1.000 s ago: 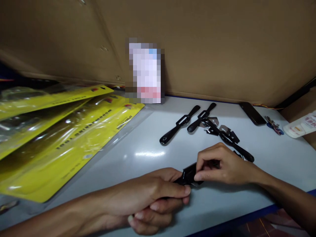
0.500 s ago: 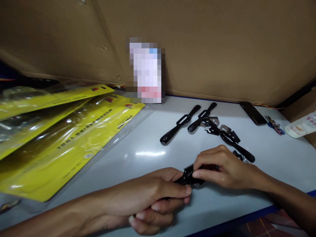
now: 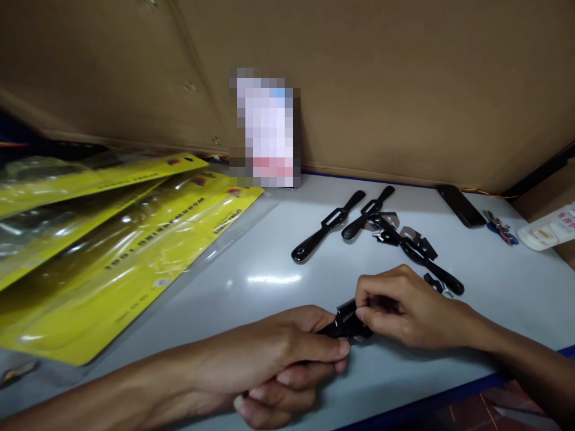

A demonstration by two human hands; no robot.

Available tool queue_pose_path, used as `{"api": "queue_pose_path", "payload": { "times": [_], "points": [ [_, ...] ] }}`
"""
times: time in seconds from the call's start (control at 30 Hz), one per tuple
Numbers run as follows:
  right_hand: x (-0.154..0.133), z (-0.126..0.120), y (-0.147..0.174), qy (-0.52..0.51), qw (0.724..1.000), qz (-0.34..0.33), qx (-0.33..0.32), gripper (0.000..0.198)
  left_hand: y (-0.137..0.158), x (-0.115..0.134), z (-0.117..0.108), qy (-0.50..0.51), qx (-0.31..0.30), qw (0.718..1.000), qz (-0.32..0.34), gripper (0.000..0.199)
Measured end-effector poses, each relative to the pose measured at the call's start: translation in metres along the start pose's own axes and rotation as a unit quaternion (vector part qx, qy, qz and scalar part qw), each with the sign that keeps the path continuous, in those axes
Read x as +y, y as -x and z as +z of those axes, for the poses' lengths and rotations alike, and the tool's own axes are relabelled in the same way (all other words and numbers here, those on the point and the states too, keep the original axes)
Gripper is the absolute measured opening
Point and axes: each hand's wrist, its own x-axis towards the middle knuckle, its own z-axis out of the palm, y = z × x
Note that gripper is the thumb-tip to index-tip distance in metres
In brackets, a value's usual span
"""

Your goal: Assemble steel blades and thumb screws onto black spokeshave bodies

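Note:
My left hand (image 3: 291, 353) is wrapped round one handle of a black spokeshave (image 3: 345, 320), low over the table. At the tool's middle, the thumb and forefinger of my right hand (image 3: 404, 308) pinch it; the exact part between the fingertips is hidden, and so is the far handle. Beyond my hands lie black spokeshave bodies: one on the left (image 3: 330, 224), one in the middle (image 3: 368, 212), and another on the right (image 3: 415, 254). Around them are metal blades (image 3: 411, 235) and small black clamp pieces with screws (image 3: 389, 236).
Yellow woodworking-tool cards with clear plastic blisters (image 3: 148, 257) cover the left side. A blurred-out upright item (image 3: 269, 131) leans against the cardboard wall (image 3: 404, 84). On the right are a phone (image 3: 460, 205), a small bundle (image 3: 501, 228) and a white bottle (image 3: 545, 230).
My right fingertips have shifted slightly right and along the spokeshave, showing more of its middle. My left hand keeps nearly the same place; the loose parts have not moved.

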Motion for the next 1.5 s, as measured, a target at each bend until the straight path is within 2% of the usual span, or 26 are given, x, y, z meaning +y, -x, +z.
{"api": "queue_pose_path", "payload": {
  "times": [0.17,0.3,0.4,0.6,0.73,0.93,1.13,1.23,1.33,1.5],
  "points": [
    [0.004,-0.005,-0.002,-0.109,0.994,0.026,-0.019,0.014,-0.001,0.0,-0.003,0.012,-0.013,1.0,0.007,0.026],
    [0.015,-0.01,-0.004,-0.24,0.969,0.052,0.006,0.026,-0.001,0.0,-0.004,0.021,-0.018,1.0,0.004,0.023],
    [0.021,-0.011,-0.005,-0.303,0.951,0.059,-0.004,0.03,0.0,0.0,-0.003,0.026,-0.021,0.999,0.007,0.022],
    [0.018,-0.015,-0.005,-0.277,0.958,0.071,-0.016,0.031,0.0,0.0,-0.004,0.034,-0.03,0.999,0.004,0.02],
    [0.017,-0.014,-0.006,-0.297,0.951,0.077,-0.03,0.031,-0.001,-0.002,-0.007,0.034,-0.031,0.999,0.002,0.021],
    [0.021,-0.011,-0.006,-0.319,0.945,0.069,0.009,0.026,-0.001,-0.001,-0.006,0.027,-0.026,0.999,0.003,0.022],
    [0.021,-0.012,-0.003,-0.378,0.918,0.08,-0.092,0.023,-0.002,-0.003,-0.006,0.032,-0.039,0.999,0.009,0.02],
    [0.021,-0.012,-0.004,-0.402,0.908,0.078,-0.088,0.021,-0.003,-0.003,-0.007,0.032,-0.034,0.999,0.01,0.019],
    [0.023,-0.012,-0.005,-0.388,0.918,0.066,-0.055,0.02,-0.003,-0.002,-0.007,0.034,-0.033,0.999,0.009,0.02],
    [0.024,-0.016,-0.004,-0.28,0.959,0.046,-0.025,0.024,-0.002,-0.002,-0.005,0.036,-0.026,0.999,0.005,0.022]
  ]
}}
